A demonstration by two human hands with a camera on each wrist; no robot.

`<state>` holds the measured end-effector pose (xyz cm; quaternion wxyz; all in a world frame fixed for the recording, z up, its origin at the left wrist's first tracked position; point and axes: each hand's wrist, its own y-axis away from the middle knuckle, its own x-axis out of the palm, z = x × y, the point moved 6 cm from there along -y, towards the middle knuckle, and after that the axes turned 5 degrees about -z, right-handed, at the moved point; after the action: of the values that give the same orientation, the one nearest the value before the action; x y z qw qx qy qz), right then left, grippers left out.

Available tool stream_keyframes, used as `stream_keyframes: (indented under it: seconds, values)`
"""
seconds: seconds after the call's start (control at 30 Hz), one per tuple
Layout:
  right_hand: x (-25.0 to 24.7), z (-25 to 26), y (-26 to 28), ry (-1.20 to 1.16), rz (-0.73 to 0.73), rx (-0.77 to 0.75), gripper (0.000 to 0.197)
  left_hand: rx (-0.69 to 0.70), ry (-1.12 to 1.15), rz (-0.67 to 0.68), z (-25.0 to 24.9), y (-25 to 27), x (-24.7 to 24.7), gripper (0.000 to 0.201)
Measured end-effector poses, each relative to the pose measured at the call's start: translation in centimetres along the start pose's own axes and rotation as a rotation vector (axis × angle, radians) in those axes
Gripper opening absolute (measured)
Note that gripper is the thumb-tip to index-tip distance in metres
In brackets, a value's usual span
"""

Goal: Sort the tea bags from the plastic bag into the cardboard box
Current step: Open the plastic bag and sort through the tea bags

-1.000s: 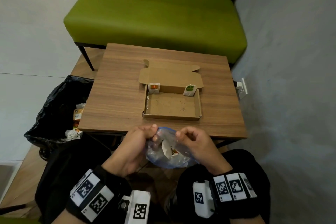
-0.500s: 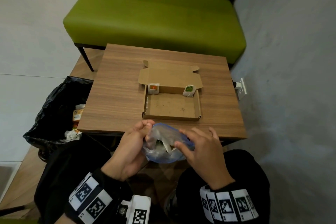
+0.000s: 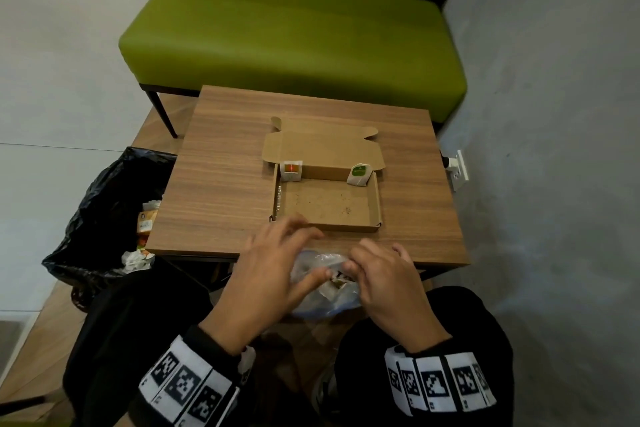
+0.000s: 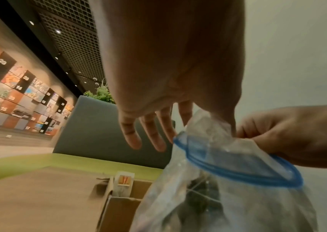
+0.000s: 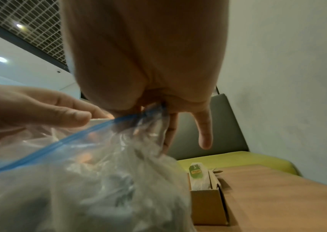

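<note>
Looking down from the head view, I see my left hand [image 3: 266,274] and right hand [image 3: 388,284] at the mouth of the plastic bag [image 3: 325,291], held over my lap just short of the near edge of the wooden surface [image 3: 221,184]. The cardboard box [image 3: 329,204] lies open on it, one orange-tagged tea bag [image 3: 291,170] in its far left corner, one green-tagged tea bag [image 3: 358,174] in the far right. A black bin bag [image 3: 114,215] sits left of the surface, a green bench [image 3: 294,35] beyond, a wall socket [image 3: 459,170] to the right.

From the left wrist, the left grip is loose: four fingers [image 4: 148,133] spread straight, the thumb touching the bag's film beside its blue zip strip [image 4: 238,171]. Numbered wall panels [image 4: 9,75] read 11, 13, 14, 15, 20. Dark shapes inside the bag are too blurred to make out.

From the right wrist, the right grip pinches the bag's rim at the zip, little finger [image 5: 205,130] hanging free. Writing on the green tag is unreadable.
</note>
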<state>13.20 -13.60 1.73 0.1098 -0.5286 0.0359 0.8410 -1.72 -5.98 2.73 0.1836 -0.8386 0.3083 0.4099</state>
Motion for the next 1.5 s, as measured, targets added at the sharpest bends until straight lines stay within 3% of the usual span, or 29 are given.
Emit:
stream_keyframes:
  seconds: [0.1,0.17,0.27,0.33,0.47,0.53,0.63,0.73,0.8,1.07,1.13,1.3,1.4,1.5]
  values:
    - [0.0,-0.1,-0.2,-0.012,0.001,-0.045,0.02,0.133,-0.167,0.01,-1.2,-0.5,0.7,0.037]
    - [-0.1,-0.5,-0.3,-0.016,0.033,-0.044,0.027,0.118,-0.179,-0.061,-1.3,-0.8,0.5,0.035]
    - [-0.8,-0.6,0.0,-0.07,-0.05,-0.066,0.036,0.013,-0.027,-0.163,-0.3,-0.8,0.1,0.038]
    - [-1.3,-1.1,0.2,-0.231,-0.136,-0.008,0.042,-0.056,0.15,-0.214,0.4,-0.5,0.0,0.035]
    - [-1.4,-2.8,0.6,-0.484,-0.251,0.197,0.019,-0.078,0.321,-0.272,0.6,0.2,0.0,0.036]
    - [-1.4,-2.9,0.8,-0.477,-0.287,0.233,0.026,-0.077,0.313,-0.297,1.0,0.3,0.1,0.035]
    - [-2.3,-2.5,1.1,-0.386,-0.465,0.211,0.046,-0.061,0.278,-0.292,0.9,0.5,0.4,0.031]
    - [-3.1,-1.3,1.5,-0.121,-0.588,0.081,0.023,-0.026,0.233,-0.296,0.1,0.7,0.2,0.028]
    - [-2.9,-1.1,1.4,0.031,-0.561,0.073,0.015,0.018,0.189,-0.319,-0.7,0.8,-0.1,0.025]
    - [-0.9,-1.3,0.5,-0.041,-0.169,0.072,0.064,0.092,0.117,-0.429,-1.9,1.1,-1.1,0.028]
    - [-0.8,-0.9,0.5,-0.035,-0.149,0.066,0.069,0.085,0.143,-0.455,-1.9,1.2,-1.0,0.03]
    - [-1.2,-0.7,0.3,-0.007,-0.196,0.091,0.045,0.127,0.192,-0.44,-2.0,1.4,-0.5,0.031]
    - [-1.4,0.2,0.3,0.054,-0.228,0.045,0.033,0.085,0.207,-0.422,-1.5,1.4,-0.1,0.027]
    - [-1.3,0.1,0.4,0.055,-0.246,0.055,0.027,0.013,0.109,-0.318,-0.6,1.0,0.5,0.024]
